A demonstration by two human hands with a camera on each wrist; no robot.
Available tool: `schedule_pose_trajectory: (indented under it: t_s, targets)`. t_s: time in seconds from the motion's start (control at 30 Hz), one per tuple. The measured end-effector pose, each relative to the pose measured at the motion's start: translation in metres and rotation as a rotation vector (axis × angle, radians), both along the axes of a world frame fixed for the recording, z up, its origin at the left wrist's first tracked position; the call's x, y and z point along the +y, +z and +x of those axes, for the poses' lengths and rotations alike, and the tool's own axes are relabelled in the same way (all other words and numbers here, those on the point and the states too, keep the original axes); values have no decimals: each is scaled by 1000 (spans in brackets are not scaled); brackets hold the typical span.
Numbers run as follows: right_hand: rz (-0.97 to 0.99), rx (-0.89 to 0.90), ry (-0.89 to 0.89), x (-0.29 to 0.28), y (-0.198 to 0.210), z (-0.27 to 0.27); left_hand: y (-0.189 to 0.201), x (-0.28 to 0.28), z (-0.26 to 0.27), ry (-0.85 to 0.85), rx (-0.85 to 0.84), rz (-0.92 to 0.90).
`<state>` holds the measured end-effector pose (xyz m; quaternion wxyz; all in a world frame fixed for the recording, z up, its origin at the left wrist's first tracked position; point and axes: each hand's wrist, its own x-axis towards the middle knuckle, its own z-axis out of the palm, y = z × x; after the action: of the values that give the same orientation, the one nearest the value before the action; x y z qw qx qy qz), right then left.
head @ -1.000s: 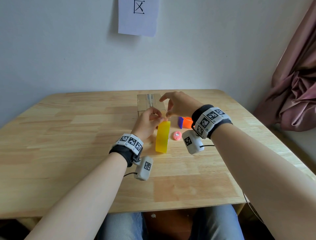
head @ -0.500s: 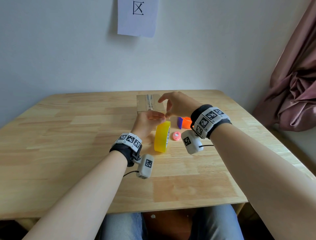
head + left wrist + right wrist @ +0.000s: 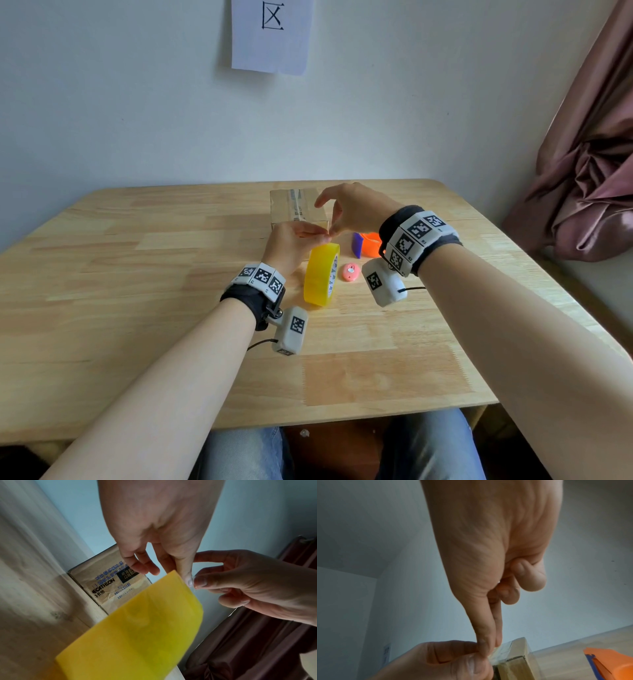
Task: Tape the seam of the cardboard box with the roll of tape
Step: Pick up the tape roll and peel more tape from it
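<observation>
Across the wooden desk (image 3: 137,308), the biggest task item is the cardboard box (image 3: 291,209), lying flat toward the far edge with old clear tape and printed labels over its top seam; it looks light and fairly stiff, so it may slide when tape is pressed on and would be best steadied by its sides. Nearer the person, the yellow roll of tape (image 3: 320,274) stands on edge just in front of the box, between the two wrists. I judge the roll rigid and easy to hold by its core or rim, while the free end is thin, clear, sticky film that will fold onto itself or cling to skin, so it should be taken only at its very tip. To the right of the roll lie a small pink round object (image 3: 350,271) and an orange and purple plastic piece (image 3: 368,244), well clear of the work. Above the roll's top, the left hand (image 3: 291,245) has its thumb and forefinger pressed together on the tape end, its other fingers loosely curled. Meeting it from the right, the right hand (image 3: 356,212) arches over with wrist raised, thumb and forefinger closed in a fine pinch at the same spot, remaining fingers tucked.
</observation>
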<state>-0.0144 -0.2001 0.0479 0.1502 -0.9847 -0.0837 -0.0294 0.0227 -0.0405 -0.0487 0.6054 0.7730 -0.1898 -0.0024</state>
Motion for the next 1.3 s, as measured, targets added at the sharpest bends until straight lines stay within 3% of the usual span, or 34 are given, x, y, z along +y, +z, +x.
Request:
schedule_pose_trajectory:
  t_s: [0.1, 0.3, 0.7, 1.07, 1.17, 1.3]
  targets:
    - [16, -22, -23, -3, -5, 2, 1, -1, 0, 11, -4, 65]
    - [178, -106, -69, -14, -20, 5, 1, -3, 2, 11, 152, 9]
    - [178, 33, -93, -14, -34, 2, 1, -6, -2, 24, 201, -41]
    - [323, 0, -134, -16, -50, 9, 1, 3, 3, 13, 245, -103]
    - [327, 3, -111, -17, -52, 8, 1, 4, 4, -56, 265, -59]
    - [329, 21, -90, -20, -51, 6, 2, 3, 4, -20, 241, -39]
